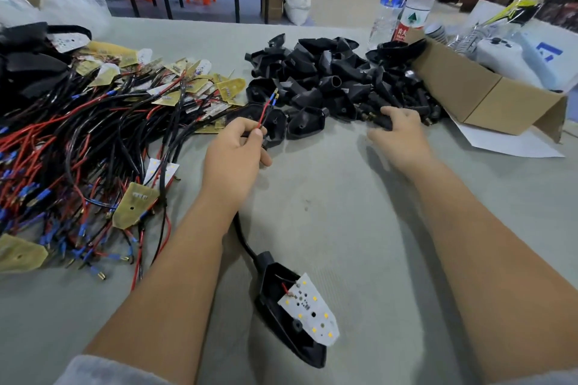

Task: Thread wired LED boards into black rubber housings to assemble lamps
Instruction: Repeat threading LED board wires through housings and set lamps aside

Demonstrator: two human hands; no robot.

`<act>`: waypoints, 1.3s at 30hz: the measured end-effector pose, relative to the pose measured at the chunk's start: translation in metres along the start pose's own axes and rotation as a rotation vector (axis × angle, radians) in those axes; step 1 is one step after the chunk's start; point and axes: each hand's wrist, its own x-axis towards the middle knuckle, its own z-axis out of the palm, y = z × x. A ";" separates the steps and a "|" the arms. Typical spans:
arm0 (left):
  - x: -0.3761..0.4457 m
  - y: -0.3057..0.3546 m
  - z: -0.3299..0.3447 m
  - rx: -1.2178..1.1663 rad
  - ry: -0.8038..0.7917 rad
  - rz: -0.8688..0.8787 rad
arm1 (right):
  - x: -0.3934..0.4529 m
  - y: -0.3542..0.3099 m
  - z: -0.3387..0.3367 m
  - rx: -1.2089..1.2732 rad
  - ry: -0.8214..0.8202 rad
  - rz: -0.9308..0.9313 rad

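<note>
My left hand (233, 155) pinches a red and black wire pair (265, 112) whose tips point up toward the housing pile. That cable runs under my wrist to a black rubber housing (283, 314) lying near me, with a white LED board (311, 309) resting half out of it. My right hand (398, 134) grips a black housing at the near edge of a heap of black rubber housings (337, 81). A tangle of wired LED boards (93, 147) covers the table's left side.
A cardboard box (488, 97) with white items stands at the right, a sheet of paper under it. Two plastic water bottles (406, 0) stand behind the housing heap. The grey table (344, 212) stretches between my forearms.
</note>
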 end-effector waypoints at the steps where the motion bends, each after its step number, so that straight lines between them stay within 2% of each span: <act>1: 0.000 0.000 0.000 0.007 -0.002 -0.006 | 0.003 0.002 0.000 -0.008 -0.026 0.046; 4: 0.001 0.000 0.000 0.016 -0.007 -0.022 | 0.008 0.000 0.006 -0.108 -0.036 0.080; 9: 0.002 0.000 0.000 0.035 0.004 -0.045 | -0.002 -0.014 0.022 -0.183 0.225 0.030; 12: 0.001 -0.001 -0.001 -0.002 0.024 -0.044 | -0.005 -0.022 0.025 -0.237 0.177 0.095; 15: -0.001 0.000 -0.003 -0.033 0.024 -0.035 | -0.005 -0.026 0.023 -0.322 0.091 0.066; 21: -0.001 0.001 -0.001 -0.073 0.034 -0.017 | -0.010 -0.018 0.029 -0.253 0.244 -0.114; 28: 0.002 -0.006 -0.002 0.002 0.040 0.014 | -0.004 -0.015 0.032 -0.166 0.215 -0.107; 35: 0.001 -0.005 -0.001 -0.037 0.027 0.075 | -0.021 -0.022 0.031 0.046 0.286 -0.041; 37: 0.000 -0.004 -0.001 -0.038 0.028 0.076 | -0.033 -0.038 0.034 0.307 0.262 -0.033; 39: 0.000 -0.003 -0.002 -0.021 0.032 0.069 | -0.044 -0.061 0.039 0.703 0.154 -0.018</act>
